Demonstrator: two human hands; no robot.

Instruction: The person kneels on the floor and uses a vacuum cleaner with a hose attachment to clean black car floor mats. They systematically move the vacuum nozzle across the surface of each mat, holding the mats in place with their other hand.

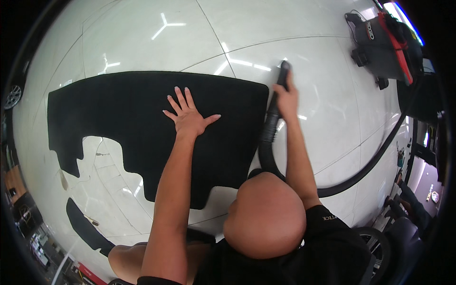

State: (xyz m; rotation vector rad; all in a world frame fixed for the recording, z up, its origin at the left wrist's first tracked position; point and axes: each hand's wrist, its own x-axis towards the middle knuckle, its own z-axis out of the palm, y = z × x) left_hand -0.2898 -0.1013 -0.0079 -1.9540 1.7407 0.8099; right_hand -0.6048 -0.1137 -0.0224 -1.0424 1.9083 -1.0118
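Observation:
A large black carpet mat (228, 114) with stepped cutouts along its near edge lies flat on the floor. My left hand (190, 119) presses on its middle, palm down with the fingers spread. To the right of the mat, my right hand (287, 97) is wrapped round a black vacuum hose wand (272, 111), slightly blurred. The wand's tip points away from me, over the pale floor just beyond the mat's right edge. From its lower end a ribbed section bends down towards my body, where part of the hose is hidden.
A dark grey and red shop vacuum (382, 47) stands at the far right. Its long black hose (365, 175) curves across the right side. A narrow black carpet piece (85, 225) and a small light-handled tool (91, 221) lie at the lower left. Glossy pale tiles (323, 61) surround the mat.

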